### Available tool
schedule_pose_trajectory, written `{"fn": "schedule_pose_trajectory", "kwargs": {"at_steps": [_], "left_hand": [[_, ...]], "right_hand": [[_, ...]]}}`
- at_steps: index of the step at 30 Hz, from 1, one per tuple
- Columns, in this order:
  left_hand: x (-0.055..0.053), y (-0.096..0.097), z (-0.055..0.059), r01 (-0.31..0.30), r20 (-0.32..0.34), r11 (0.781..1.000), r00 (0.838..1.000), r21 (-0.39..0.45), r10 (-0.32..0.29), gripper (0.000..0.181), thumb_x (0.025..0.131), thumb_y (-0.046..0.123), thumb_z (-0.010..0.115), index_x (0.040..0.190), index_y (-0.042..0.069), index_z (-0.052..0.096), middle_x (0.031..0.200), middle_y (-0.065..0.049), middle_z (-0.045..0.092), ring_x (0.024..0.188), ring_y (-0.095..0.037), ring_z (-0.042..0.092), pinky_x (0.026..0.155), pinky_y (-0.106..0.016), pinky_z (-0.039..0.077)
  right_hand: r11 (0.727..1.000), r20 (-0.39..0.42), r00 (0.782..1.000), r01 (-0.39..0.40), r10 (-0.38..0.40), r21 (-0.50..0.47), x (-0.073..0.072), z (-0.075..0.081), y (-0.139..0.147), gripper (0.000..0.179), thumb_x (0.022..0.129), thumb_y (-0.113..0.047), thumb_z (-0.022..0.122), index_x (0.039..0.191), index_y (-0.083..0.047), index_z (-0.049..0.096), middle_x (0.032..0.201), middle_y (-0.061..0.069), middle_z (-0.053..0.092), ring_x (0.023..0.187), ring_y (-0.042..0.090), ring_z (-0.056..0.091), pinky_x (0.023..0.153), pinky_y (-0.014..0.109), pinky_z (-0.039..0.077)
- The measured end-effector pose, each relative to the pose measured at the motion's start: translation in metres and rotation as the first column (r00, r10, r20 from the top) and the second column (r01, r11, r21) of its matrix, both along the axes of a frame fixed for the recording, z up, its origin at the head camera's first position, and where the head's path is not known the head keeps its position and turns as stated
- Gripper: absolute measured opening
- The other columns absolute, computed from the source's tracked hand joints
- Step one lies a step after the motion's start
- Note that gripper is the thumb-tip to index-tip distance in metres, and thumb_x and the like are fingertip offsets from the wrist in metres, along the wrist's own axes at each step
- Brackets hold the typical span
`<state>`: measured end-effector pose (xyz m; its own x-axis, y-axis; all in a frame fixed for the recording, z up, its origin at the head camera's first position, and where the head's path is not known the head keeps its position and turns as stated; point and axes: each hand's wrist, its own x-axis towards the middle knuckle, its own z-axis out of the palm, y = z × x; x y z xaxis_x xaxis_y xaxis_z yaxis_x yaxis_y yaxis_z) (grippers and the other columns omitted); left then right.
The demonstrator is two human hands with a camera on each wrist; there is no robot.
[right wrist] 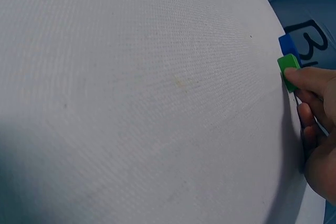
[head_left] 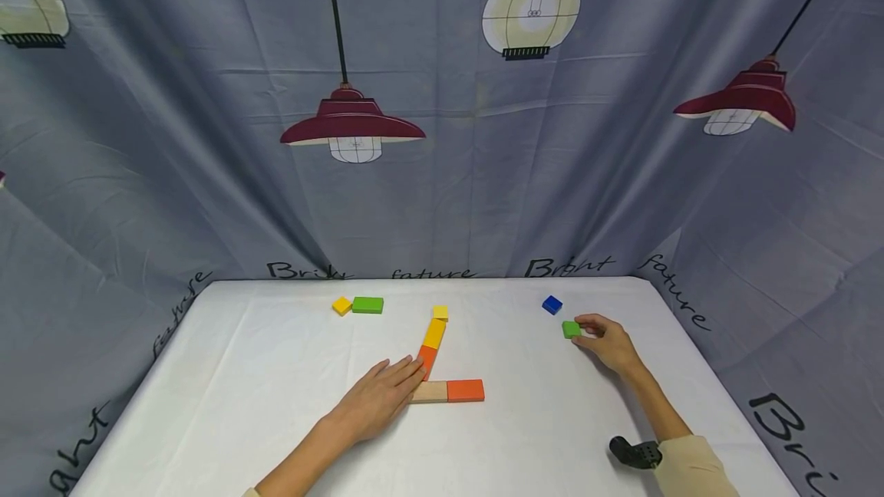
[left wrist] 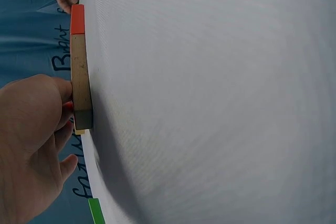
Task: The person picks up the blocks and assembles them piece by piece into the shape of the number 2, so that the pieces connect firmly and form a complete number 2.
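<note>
My right hand pinches a small green block between thumb and fingers at the right of the table; a blue block lies just beyond it. Fairly straight fingers of my left hand rest against an orange block and the end of a plain wooden block. Beyond that orange block a yellow block and a smaller yellow block continue the slanting line. A second orange block meets the wooden one end to end. The left hand covers part of the wooden block.
Near the back edge, a longer green block lies beside a small yellow-orange block. A white cloth covers the table. Grey curtain hangs behind and at both sides. A black device sits at the right wrist.
</note>
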<state>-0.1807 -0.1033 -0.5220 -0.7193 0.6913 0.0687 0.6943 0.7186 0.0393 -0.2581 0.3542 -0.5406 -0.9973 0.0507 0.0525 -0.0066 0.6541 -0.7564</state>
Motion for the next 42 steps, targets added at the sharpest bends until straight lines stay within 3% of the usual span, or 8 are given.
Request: {"fn": "schedule_pose_trajectory", "kwargs": {"at_steps": [11,19,24,32,42], "left_hand": [[0.0,-0.001,0.0,0.011,-0.024,1.0,1.0,-0.009,-0.012,0.047,0.107,0.029,0.048,0.15,0.012,0.047,0.155,-0.003,0.041,0.143,-0.02,0.036,0.113,-0.046,0.033],[0.0,-0.001,0.0,0.005,0.003,1.0,1.0,-0.011,-0.005,0.047,0.107,0.029,0.047,0.151,0.013,0.046,0.157,-0.002,0.039,0.144,-0.02,0.034,0.114,-0.046,0.032],[0.0,-0.001,-0.001,0.006,-0.007,1.0,1.0,-0.005,-0.006,0.047,0.107,0.029,0.048,0.151,0.013,0.046,0.157,-0.002,0.039,0.144,-0.02,0.035,0.114,-0.046,0.032],[0.001,-0.001,0.0,0.007,-0.016,1.0,1.0,0.002,-0.007,0.046,0.107,0.028,0.048,0.15,0.012,0.047,0.156,-0.003,0.04,0.143,-0.02,0.036,0.114,-0.046,0.033],[0.001,-0.001,0.001,0.006,-0.03,1.0,1.0,0.009,-0.006,0.046,0.107,0.028,0.049,0.149,0.012,0.048,0.155,-0.002,0.042,0.142,-0.02,0.037,0.113,-0.045,0.033]], "right_hand": [[1.0,0.009,1.0,-0.012,0.012,-0.003,0.002,0.0,0.0,0.045,0.089,-0.011,0.075,0.129,0.005,0.062,0.128,0.028,0.06,0.118,0.046,0.054,0.098,0.056,0.045],[1.0,0.018,1.0,-0.007,0.007,-0.019,0.001,0.007,-0.004,0.045,0.089,-0.011,0.076,0.129,0.004,0.063,0.123,0.025,0.063,0.113,0.04,0.059,0.095,0.048,0.049],[0.997,0.008,0.999,-0.04,0.041,-0.063,-0.005,0.016,-0.011,0.045,0.09,-0.011,0.075,0.131,0.004,0.062,0.127,0.025,0.061,0.115,0.038,0.059,0.095,0.04,0.05],[0.99,-0.001,0.995,-0.097,0.098,-0.1,-0.017,0.029,-0.026,0.046,0.09,-0.009,0.075,0.131,0.006,0.061,0.126,0.025,0.062,0.116,0.038,0.058,0.095,0.044,0.05],[0.978,-0.014,0.986,-0.169,0.169,-0.123,-0.032,0.045,-0.049,0.045,0.09,-0.008,0.075,0.131,0.005,0.061,0.127,0.022,0.063,0.117,0.037,0.058,0.084,0.025,0.052]]}}
